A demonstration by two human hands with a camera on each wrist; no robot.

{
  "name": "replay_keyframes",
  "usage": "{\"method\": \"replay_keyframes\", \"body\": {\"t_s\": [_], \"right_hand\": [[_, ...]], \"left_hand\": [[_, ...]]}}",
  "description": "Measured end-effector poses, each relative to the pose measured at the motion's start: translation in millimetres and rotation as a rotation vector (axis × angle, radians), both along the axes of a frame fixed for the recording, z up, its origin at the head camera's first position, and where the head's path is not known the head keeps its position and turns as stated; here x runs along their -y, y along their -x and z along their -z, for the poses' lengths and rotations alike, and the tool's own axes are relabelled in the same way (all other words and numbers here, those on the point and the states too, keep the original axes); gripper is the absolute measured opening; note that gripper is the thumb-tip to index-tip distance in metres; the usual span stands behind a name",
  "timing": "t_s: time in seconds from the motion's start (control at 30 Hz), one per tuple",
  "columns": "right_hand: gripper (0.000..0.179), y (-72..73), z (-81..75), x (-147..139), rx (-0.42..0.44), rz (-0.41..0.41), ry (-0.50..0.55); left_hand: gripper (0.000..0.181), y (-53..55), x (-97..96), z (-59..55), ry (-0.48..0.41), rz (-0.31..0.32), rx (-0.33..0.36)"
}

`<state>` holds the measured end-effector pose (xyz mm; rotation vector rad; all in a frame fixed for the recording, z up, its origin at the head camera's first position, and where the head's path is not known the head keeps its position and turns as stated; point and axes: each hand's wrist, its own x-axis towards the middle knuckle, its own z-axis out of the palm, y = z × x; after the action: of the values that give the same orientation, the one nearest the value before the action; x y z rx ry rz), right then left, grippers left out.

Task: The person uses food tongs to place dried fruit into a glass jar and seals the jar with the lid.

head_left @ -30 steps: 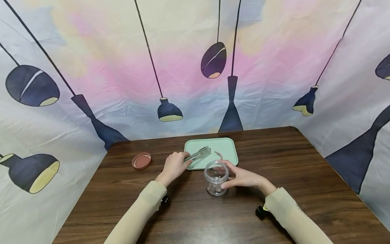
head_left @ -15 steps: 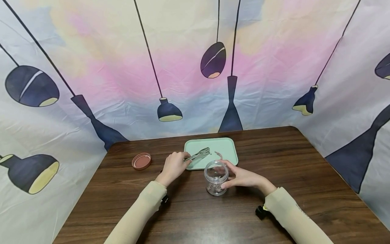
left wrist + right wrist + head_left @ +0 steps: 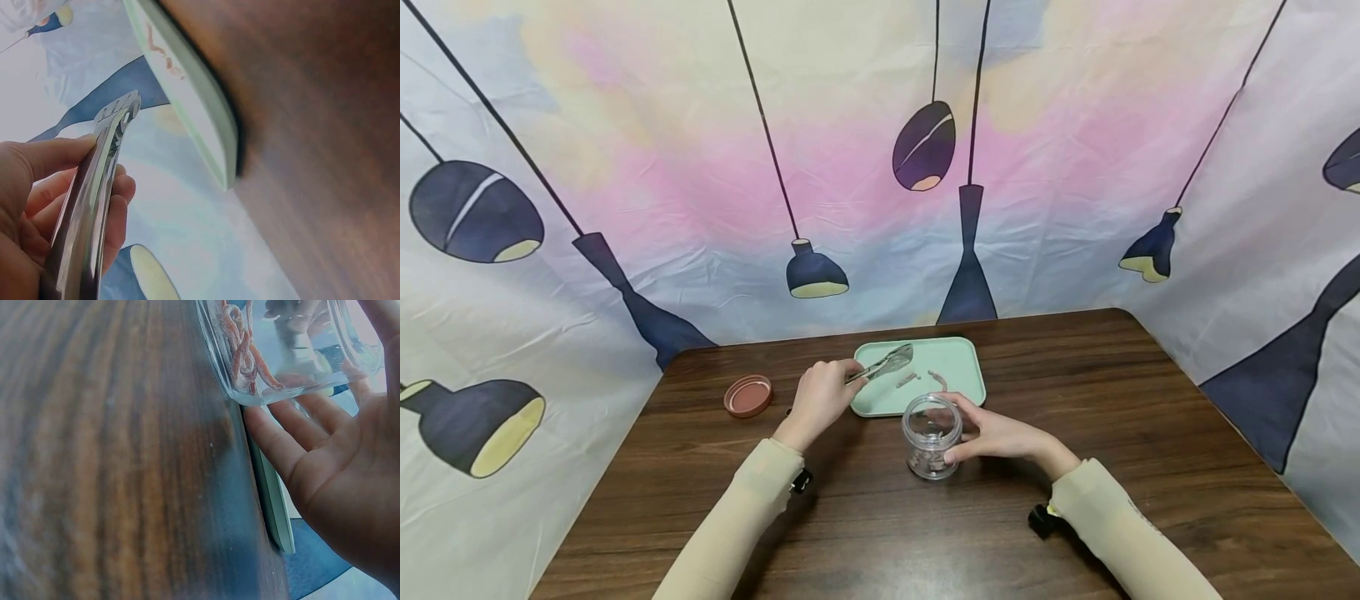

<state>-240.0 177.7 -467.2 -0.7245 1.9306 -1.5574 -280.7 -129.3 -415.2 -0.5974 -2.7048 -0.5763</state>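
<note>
My left hand (image 3: pixel 822 395) grips a pair of metal food tongs (image 3: pixel 895 359), whose slotted tips are above the pale green tray (image 3: pixel 880 407). In the left wrist view, the tongs (image 3: pixel 90 194) lie between thumb and fingers, with nothing visible in their tips. Two small brownish-pink strips, one straighter (image 3: pixel 907 380) and one curved (image 3: pixel 937 380), lie on the tray. My right hand (image 3: pixel 1003 435) holds the side of an upright, lidless clear jar (image 3: pixel 932 446). Twisted reddish strips (image 3: pixel 240 353) with a whitish coating sit at its bottom in the right wrist view.
A reddish-brown round lid (image 3: pixel 748 396) rests on the dark wooden table (image 3: pixel 880 533), left of the tray. The jar stands just in front of the tray's near edge. Behind the table hangs a cloth (image 3: pixel 700 167) printed with lamps.
My left hand has lifted the tongs up and slightly left from the tray. The straighter strip now lies free where the tong tips were. The right hand and jar stay put.
</note>
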Motion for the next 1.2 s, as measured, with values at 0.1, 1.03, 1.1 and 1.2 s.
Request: {"method": "replay_keyframes", "body": {"t_s": [0.1, 1.03, 1.1, 1.2], "right_hand": [[0.094, 0.2, -0.7, 0, 0.002, 0.001, -0.006], [0.092, 0.9, 0.0, -1, 0.009, 0.003, -0.008], [0.093, 1.1, 0.2, -1, 0.010, 0.006, -0.013], [0.094, 1.0, 0.2, -1, 0.020, 0.011, -0.020]], "left_hand": [[0.010, -0.2, 0.8, -4.0, -0.005, -0.001, -0.004], [0.029, 2.6, -15.1, 14.8, 0.033, 0.081, 0.181], [0.028, 2.4, -16.1, 14.2, 0.028, 0.088, 0.200], [0.029, 1.7, -17.3, 14.9, 0.029, 0.095, 0.234]]}}
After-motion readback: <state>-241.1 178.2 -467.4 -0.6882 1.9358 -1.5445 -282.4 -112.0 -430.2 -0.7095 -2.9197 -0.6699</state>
